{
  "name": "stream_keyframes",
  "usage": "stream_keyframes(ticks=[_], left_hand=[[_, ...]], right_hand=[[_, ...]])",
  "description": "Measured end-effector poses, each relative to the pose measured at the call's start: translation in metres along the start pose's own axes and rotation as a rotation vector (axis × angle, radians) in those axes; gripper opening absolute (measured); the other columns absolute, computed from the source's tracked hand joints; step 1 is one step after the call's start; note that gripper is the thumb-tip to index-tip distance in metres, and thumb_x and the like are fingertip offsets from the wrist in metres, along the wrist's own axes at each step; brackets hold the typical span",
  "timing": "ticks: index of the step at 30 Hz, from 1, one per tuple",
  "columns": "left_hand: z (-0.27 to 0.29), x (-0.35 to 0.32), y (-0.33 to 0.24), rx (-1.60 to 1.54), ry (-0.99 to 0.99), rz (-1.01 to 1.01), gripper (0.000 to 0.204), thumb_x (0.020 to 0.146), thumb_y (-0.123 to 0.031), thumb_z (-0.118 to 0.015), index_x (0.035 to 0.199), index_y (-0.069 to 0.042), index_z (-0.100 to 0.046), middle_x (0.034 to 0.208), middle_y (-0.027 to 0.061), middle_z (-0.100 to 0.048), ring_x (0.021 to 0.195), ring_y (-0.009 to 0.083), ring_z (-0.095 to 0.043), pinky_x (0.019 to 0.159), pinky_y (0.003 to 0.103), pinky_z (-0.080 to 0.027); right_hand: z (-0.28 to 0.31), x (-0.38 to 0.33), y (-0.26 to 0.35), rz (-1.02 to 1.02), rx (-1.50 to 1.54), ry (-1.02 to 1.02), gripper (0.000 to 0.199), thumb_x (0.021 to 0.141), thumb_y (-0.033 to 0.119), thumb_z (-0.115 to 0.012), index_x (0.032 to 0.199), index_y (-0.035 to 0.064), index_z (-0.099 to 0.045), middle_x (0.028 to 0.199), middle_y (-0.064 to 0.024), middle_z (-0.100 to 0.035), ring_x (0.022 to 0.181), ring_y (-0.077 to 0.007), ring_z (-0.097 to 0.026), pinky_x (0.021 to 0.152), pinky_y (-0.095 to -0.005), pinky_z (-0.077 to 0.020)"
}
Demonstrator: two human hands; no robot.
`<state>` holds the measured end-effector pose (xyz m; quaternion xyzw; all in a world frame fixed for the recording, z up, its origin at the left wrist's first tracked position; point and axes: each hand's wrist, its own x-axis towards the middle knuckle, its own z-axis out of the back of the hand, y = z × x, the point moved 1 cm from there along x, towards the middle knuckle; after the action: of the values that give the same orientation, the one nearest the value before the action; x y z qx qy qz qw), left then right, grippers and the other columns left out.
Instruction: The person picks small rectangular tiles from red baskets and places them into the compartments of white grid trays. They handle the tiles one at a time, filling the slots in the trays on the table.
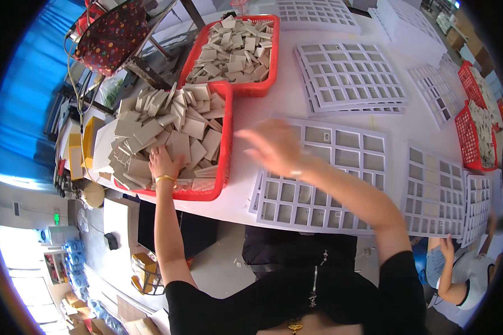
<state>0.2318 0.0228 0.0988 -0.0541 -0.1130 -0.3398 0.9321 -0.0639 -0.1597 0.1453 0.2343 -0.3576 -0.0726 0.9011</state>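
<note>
In the red plastic basket (pixel 221 167), left hand (pixel 163 163) spread on thin beige square tiles (pixel 167 137): stiff, light, chippable, best pinched by edges. Right hand (pixel 271 146) blurred, open, empty above the white grid tray (pixel 318 190).

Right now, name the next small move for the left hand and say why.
Probably close the left hand on one beige tile and lift it. It rests on the heap in the red basket; the blurred right hand hovers above the white grid tray.

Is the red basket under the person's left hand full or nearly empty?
Full. The red basket is heaped with beige tiles up past its rim; the left hand rests on them.
</note>
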Motion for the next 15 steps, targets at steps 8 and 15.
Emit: stream_keyframes(ticks=[8,15], left_hand=[[-0.024,0.004,-0.009,-0.433,-0.151,-0.035,0.033,0.075,-0.023,-0.071,0.099,-0.007,-0.055,0.089,0.0152,-0.058,0.084,0.0371,-0.057,0.072,0.045,-0.045],[0.001,0.004,-0.005,-0.597,-0.444,-0.057,0.024,0.091,-0.018,-0.057,0.109,-0.002,-0.054,0.094,0.0181,-0.063,0.083,0.0349,-0.063,0.07,0.039,-0.049]], right_hand=[[-0.18,0.076,0.011,-0.096,-0.405,0.543,0.022,0.084,0.015,-0.054,0.104,0.0088,-0.062,0.103,-0.0045,-0.066,0.106,-0.018,-0.056,0.09,-0.0392,-0.0363],[-0.167,0.079,0.027,0.034,-0.419,0.69,0.018,0.081,0.015,-0.057,0.097,0.014,-0.064,0.096,-0.002,-0.066,0.096,-0.017,-0.06,0.087,-0.0385,-0.0375]])
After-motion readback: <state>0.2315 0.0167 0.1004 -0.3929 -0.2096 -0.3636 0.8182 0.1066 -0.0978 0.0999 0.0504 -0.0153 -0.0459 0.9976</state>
